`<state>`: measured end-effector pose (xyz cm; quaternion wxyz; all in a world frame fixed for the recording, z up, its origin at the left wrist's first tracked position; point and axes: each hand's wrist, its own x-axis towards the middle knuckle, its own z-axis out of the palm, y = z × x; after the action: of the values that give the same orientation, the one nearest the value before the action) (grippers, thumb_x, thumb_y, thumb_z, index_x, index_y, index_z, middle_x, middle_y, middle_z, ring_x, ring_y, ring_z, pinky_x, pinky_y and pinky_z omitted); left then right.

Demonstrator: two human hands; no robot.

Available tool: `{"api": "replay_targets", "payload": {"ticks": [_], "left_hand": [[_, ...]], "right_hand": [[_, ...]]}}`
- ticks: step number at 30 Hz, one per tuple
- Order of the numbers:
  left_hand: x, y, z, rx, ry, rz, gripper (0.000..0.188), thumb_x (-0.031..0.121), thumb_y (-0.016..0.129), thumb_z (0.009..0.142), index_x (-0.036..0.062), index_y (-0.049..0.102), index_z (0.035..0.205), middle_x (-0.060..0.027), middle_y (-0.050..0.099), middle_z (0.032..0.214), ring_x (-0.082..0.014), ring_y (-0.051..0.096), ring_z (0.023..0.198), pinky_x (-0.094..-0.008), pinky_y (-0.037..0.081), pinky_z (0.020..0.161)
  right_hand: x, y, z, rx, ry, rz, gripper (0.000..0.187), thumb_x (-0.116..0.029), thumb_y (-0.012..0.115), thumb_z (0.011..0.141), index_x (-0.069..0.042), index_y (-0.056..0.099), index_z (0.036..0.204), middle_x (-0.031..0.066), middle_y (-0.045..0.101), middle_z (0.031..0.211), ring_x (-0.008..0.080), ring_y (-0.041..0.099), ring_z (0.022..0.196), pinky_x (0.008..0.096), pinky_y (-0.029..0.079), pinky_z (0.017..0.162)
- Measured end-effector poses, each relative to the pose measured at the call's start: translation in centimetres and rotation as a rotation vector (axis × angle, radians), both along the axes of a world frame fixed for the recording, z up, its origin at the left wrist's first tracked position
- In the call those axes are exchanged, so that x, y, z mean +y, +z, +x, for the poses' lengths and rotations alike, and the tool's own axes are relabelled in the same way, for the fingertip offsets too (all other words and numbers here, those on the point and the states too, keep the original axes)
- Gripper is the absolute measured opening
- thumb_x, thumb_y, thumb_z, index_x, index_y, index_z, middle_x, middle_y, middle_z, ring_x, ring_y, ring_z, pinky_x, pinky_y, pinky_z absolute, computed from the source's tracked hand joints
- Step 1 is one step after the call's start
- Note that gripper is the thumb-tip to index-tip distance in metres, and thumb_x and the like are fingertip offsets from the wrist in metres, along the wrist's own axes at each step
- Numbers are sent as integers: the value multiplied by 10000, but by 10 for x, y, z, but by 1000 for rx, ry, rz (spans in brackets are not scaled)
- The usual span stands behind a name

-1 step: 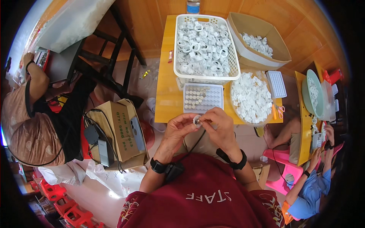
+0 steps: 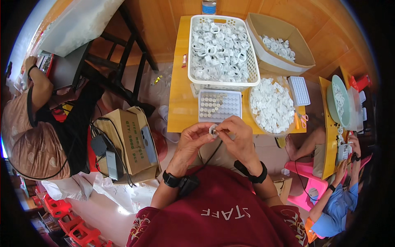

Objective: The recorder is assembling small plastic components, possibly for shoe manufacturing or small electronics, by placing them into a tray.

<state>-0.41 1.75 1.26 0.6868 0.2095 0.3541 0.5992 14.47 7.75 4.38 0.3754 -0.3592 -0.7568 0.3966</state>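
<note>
The left hand [image 2: 190,142] holds a small white ring [image 2: 212,130] with a dark middle, its thumb and fingers [image 2: 200,127] pinched close on the ring's left side. The right hand [image 2: 240,138] meets it from the other side, fingertips drawn together at the ring; whether they grip a separate small bit, I cannot tell. The ring is in the air just off the near edge of the table [image 2: 177,90], in front of the wearer's chest.

Just beyond the hands lies a white tray [image 2: 233,109], its left part filled with round discs [image 2: 211,103]. Behind it stands a white basket [image 2: 224,85] heaped with similar rings. To the right, a round bowl [image 2: 272,133] holds a pile of small white pieces [image 2: 271,105]; a second tray [image 2: 299,91] lies just beside it, with scissors [image 2: 304,120] nearer the corner. A cardboard box [image 2: 284,69] with more white parts [image 2: 279,47] stands behind the bowl. Co-workers sit at left [image 2: 35,140] and right [image 2: 335,210].
</note>
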Motion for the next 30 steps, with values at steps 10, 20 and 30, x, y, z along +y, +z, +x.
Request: {"api": "replay_targets", "payload": {"ticks": [10, 20, 30], "left_hand": [[2, 1, 0, -70, 4, 3, 305, 2, 630, 763, 25, 571, 1061, -59, 602, 992, -127, 566, 900, -265, 482, 799], [0, -1, 4, 26, 4, 6, 288, 34, 638, 769, 20, 570, 1049, -63, 602, 981, -136, 582, 880, -278, 497, 798], [0, 0, 2, 93, -57, 43, 283, 4, 637, 756, 27, 577, 1031, -63, 599, 986, -136, 576, 886, -277, 477, 811]], "right_hand": [[-6, 3, -5, -82, -83, 384, 184, 48, 616, 650, -9, 562, 816, 95, 527, 773, 265, 514, 681, 334, 429, 569], [-11, -4, -2, -93, -86, 389, 153, 49, 605, 671, -3, 577, 813, 91, 528, 769, 236, 515, 679, 300, 431, 572], [14, 3, 9, 86, -11, -325, 109, 25, 620, 707, -17, 589, 802, 60, 527, 733, 154, 532, 625, 251, 423, 570]]}}
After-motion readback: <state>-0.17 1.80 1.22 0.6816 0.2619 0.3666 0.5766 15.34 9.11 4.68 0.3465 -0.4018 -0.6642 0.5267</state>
